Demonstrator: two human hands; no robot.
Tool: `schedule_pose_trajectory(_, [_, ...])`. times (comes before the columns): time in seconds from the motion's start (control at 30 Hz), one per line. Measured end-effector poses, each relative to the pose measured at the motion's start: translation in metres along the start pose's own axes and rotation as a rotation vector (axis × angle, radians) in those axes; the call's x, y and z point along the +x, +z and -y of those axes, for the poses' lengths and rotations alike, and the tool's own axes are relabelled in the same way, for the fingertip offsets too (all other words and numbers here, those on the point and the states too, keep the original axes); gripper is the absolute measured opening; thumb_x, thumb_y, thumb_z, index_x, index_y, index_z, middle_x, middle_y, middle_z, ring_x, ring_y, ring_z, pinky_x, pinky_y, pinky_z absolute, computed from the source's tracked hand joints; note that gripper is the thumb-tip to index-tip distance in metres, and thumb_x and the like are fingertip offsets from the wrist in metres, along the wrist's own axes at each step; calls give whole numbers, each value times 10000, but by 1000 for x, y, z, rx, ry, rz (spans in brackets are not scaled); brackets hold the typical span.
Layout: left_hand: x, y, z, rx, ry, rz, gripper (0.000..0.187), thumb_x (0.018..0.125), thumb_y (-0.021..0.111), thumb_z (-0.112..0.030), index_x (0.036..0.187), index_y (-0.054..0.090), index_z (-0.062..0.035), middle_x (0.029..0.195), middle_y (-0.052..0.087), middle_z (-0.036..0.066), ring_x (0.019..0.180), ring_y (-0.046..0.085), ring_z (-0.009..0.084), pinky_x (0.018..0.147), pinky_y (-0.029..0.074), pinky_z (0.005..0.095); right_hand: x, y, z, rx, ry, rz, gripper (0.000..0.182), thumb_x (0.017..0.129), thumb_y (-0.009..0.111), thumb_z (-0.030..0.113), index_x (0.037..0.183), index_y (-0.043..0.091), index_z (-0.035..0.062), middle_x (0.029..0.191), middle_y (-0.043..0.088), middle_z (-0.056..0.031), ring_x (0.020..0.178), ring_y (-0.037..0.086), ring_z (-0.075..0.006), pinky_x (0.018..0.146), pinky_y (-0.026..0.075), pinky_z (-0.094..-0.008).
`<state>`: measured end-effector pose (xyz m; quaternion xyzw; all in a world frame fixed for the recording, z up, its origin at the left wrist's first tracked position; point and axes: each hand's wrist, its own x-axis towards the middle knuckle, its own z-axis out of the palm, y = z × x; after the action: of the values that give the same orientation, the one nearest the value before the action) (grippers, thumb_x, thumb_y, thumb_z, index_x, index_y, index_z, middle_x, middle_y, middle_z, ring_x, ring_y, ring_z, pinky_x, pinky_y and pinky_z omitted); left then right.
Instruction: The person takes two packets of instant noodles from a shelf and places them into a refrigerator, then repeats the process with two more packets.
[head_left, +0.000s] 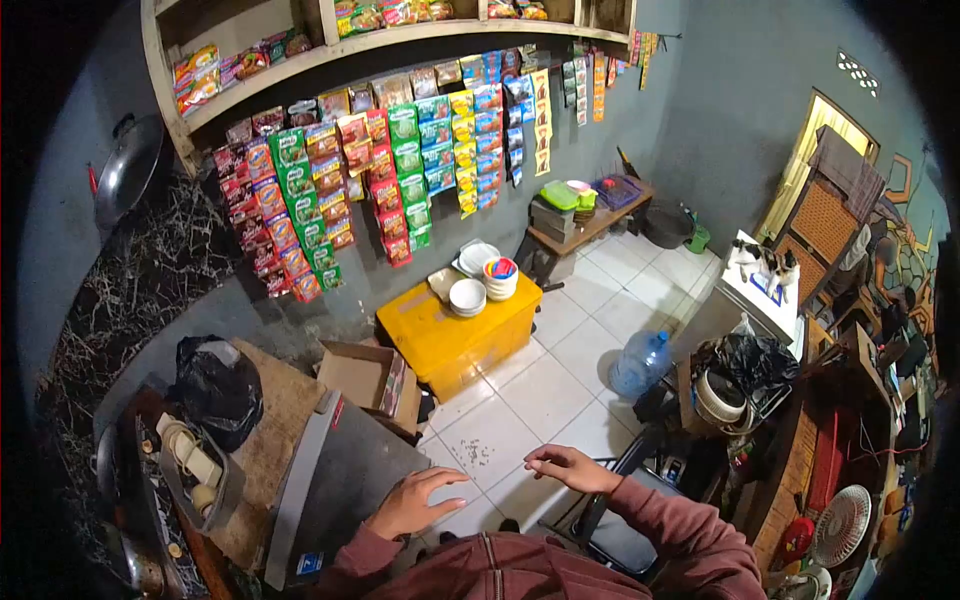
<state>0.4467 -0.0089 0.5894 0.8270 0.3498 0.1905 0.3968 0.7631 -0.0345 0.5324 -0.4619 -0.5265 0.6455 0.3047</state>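
Observation:
My left hand (pixel 418 502) is held in the air in front of my body, fingers apart and holding nothing, near the dark top of a grey cabinet (pixel 352 490). To its right, my right hand (pixel 572 468) hovers over the white tiled floor (pixel 505 415) with loosely curled fingers; nothing shows in it. Small dark bits (pixel 475 452) lie on the tiles beyond my hands. Farther ahead, a yellow box (pixel 455 340) carries stacked white bowls (pixel 467 297) and plates.
Hanging sachet strips (pixel 405 160) line the wall under a shelf (pixel 400 42). A cardboard box (pixel 365 385) stands left of centre. A blue water jug (pixel 640 365), a folding chair (pixel 625 530) and a white cabinet with cats (pixel 768 265) are to the right.

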Motion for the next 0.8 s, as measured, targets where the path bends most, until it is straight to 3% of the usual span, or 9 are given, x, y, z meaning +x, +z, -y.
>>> schedule_pose_trajectory(0.13, [17,-6,8,-38,-40,-35,365,843,735,-218,1167,650,-74,1104,659,100,994,631,253,880,494,359,23,1,5,211,-104,-183,361,993,564,292,1217,574,9,1136,645,-89,966,608,-160,885,475,-295])
schedule_pose_trajectory(0.3, [39,-21,20,-71,-16,-6,372,853,720,-232,1180,633,-79,1126,657,108,1013,639,262,881,503,363,60,24,30,286,-70,-223,364,987,575,277,1232,562,9,1141,642,-85,981,609,-157,896,475,-297])
schedule_pose_trajectory(0.43, [52,-38,38,-45,-18,114,453,855,714,-269,1245,586,-79,1173,637,138,1082,617,296,922,483,380,80,24,49,110,-173,-39,369,978,592,217,1273,533,3,1192,616,-105,1058,592,-162,938,466,-300])
schedule_pose_trajectory(0.53, [54,-47,78,85,-80,320,664,793,763,-302,1348,496,-51,1256,588,201,1155,572,338,953,467,386,89,13,76,-222,-129,192,403,971,597,260,1288,529,20,1230,599,-106,1116,563,-179,977,442,-318])
schedule_pose_trajectory(0.57, [54,-50,90,170,-87,423,763,755,795,-298,1385,456,-33,1281,568,230,1162,562,346,943,471,383,94,10,77,-219,-126,179,403,971,597,260,1288,529,20,1230,599,-106,1116,563,-179,977,442,-318])
schedule_pose_trajectory(0.6, [59,-62,87,228,-154,565,808,701,796,-177,1397,428,3,1306,547,260,1201,544,374,947,479,387,98,8,78,-329,-116,223,435,959,603,308,1277,537,18,1207,614,-125,1096,577,-205,972,442,-323])
schedule_pose_trajectory(0.63, [61,-68,88,223,-148,576,808,701,796,-177,1397,428,3,1306,547,260,1201,544,374,947,479,387,101,7,81,-439,-102,268,470,948,609,357,1265,544,16,1184,629,-144,1077,590,-232,967,441,-327])
schedule_pose_trajectory(0.7, [68,-77,91,199,-232,549,837,644,756,-43,1409,418,-10,1280,563,259,1149,576,375,927,494,392,105,6,88,-484,-45,279,505,944,599,389,1268,543,6,1199,628,-173,1086,594,-270,972,443,-342])
schedule_pose_trajectory(0.8, [95,-95,77,177,-347,685,944,551,819,-6,1410,431,-59,1318,541,224,1224,524,363,996,456,391,110,6,95,-635,-12,194,510,939,610,384,1264,548,-3,1200,633,-181,1085,606,-303,957,468,-362])
